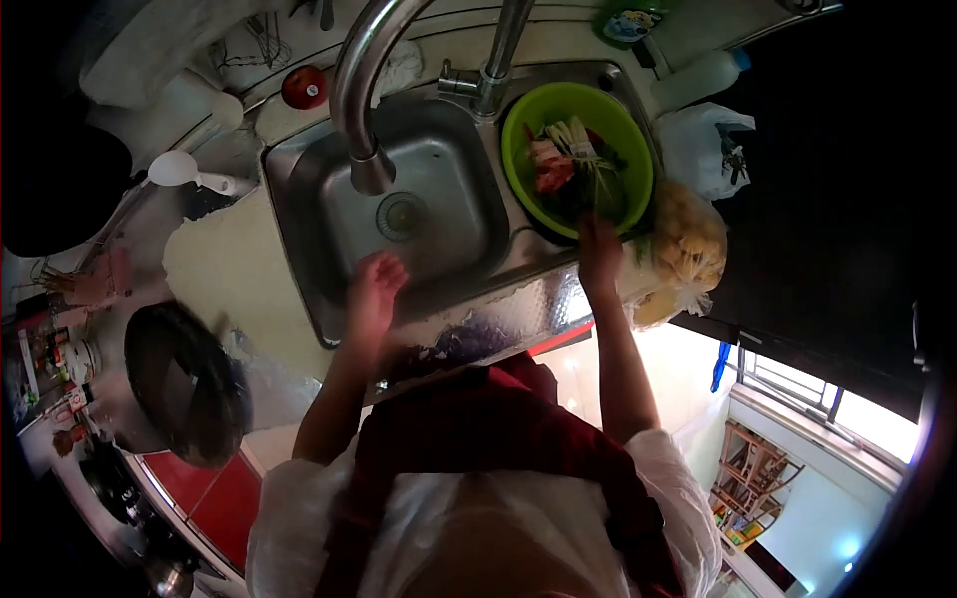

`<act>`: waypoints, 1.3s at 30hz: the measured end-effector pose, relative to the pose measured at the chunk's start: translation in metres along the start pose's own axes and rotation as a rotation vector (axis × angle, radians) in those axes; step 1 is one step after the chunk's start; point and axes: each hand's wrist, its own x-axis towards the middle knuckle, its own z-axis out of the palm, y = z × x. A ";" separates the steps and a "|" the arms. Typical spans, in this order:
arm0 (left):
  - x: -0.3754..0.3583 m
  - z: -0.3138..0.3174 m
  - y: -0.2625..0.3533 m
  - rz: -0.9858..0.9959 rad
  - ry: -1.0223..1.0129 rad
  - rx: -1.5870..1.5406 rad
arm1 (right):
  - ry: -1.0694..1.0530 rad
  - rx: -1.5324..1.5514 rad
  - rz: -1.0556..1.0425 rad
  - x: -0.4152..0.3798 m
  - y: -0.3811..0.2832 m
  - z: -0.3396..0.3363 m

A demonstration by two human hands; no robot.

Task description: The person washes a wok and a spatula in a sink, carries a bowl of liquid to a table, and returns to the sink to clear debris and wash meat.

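Observation:
My left hand [377, 284] is over the near edge of the steel sink [339, 214], slightly blurred, fingers loosely bent and apart with nothing in them. The sink basin holds no dishes, and its drain shows under the curved faucet [367, 110]. At the near rim of a lime-green basin [518, 194] is my right hand [600, 254], its fingertips reaching over the rim and dim in shadow. Whether they grip anything I cannot tell. Inside the basin lie pinkish-red pieces [551, 167], pale stalks [570, 138] and dark leafy greens [623, 179].
Right of the basin are a white plastic bag [703, 149] and a clear bag of round yellowish items [690, 239]. A green bottle [628, 22] stands behind. On the left are a white ladle [177, 169], a dark wok [184, 384] and a red round object [304, 88].

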 end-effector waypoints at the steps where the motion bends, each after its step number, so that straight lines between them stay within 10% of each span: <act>1: -0.002 0.001 0.002 0.008 -0.010 -0.001 | -0.088 -0.003 -0.113 0.025 0.010 0.029; 14: -0.031 -0.007 -0.003 0.053 0.156 -0.055 | -0.634 -0.712 -0.332 0.108 0.038 0.111; 17: -0.036 0.008 -0.009 0.086 0.171 -0.105 | -0.701 -0.508 -0.376 0.114 0.028 0.080; 19: -0.032 0.022 -0.007 0.094 0.059 -0.079 | -0.495 0.819 -0.056 0.116 0.033 0.079; 23: -0.011 0.068 -0.009 0.056 -0.155 0.019 | -0.691 1.423 0.219 0.115 -0.013 0.025; 26: 0.008 0.122 -0.011 0.028 -0.271 0.002 | -0.868 1.575 0.145 0.102 -0.065 0.037; 32: 0.056 0.118 -0.011 0.026 -0.298 -0.333 | -0.632 0.721 -0.447 0.069 -0.131 0.069; 36: 0.043 0.147 -0.003 0.164 -0.155 -0.564 | -0.420 0.792 -0.154 0.034 -0.117 0.087; 39: 0.061 0.126 -0.012 0.148 -0.300 -0.624 | -1.001 1.193 0.288 0.017 -0.101 0.088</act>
